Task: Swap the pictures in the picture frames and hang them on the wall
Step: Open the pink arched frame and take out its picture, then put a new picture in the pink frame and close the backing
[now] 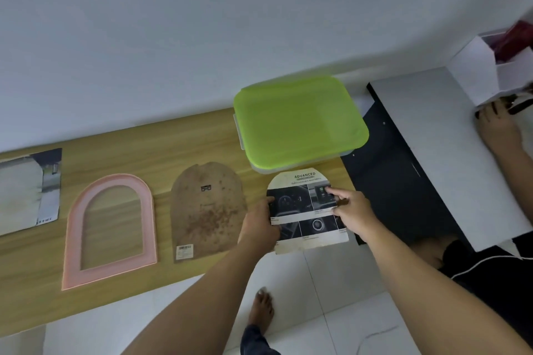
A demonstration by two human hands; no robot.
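Left hand clamps the arched picture; right hand pinches its other edge, forefinger straight. I see backing board left of my fingers.

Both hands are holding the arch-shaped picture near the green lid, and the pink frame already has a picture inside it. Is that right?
Not quite. The head view shows the pink frame holds no picture: the wooden table shows through its opening. The rest is right: the left hand and right hand hold the arch-shaped picture near the green lid.
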